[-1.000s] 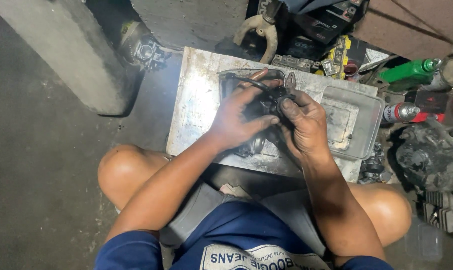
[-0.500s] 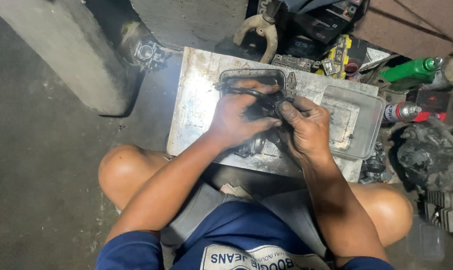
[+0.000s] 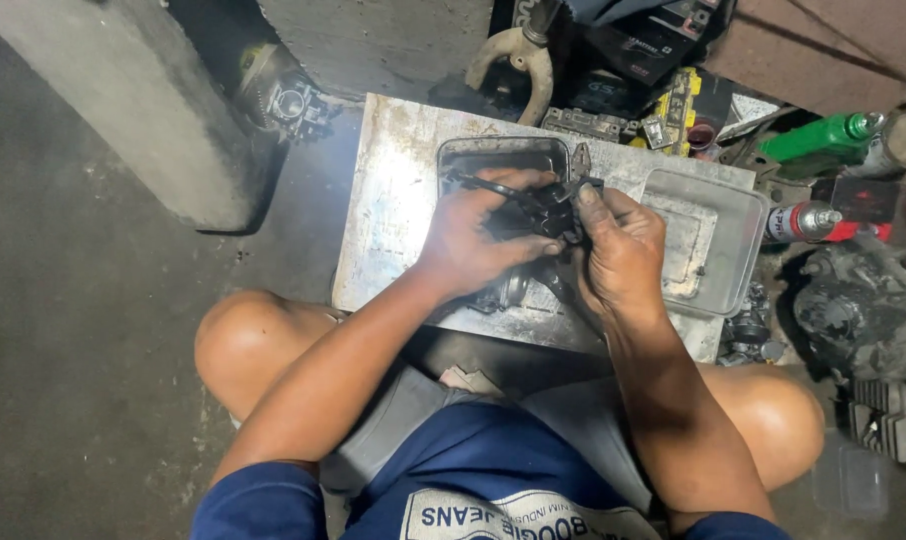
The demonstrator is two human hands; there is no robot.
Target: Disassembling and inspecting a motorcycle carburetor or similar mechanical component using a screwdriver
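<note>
We hold a dark engine part [image 3: 538, 215] over the metal tray [image 3: 503, 152]; left hand [image 3: 473, 240] and right hand [image 3: 621, 250] both clamped on it — mid-disassembly, we judge; next needs steady turning.

1. The left hand [image 3: 478, 240] curls inward, palm down, fingers wrapped in a closed grip.
2. The right hand [image 3: 618, 250] sits just beside it, knuckles up, thumb pressed forward at the top.
3. Both forearms angle up from the body and converge, bare to the elbow.
4. The knees are bent and spread wide to either side.
</note>
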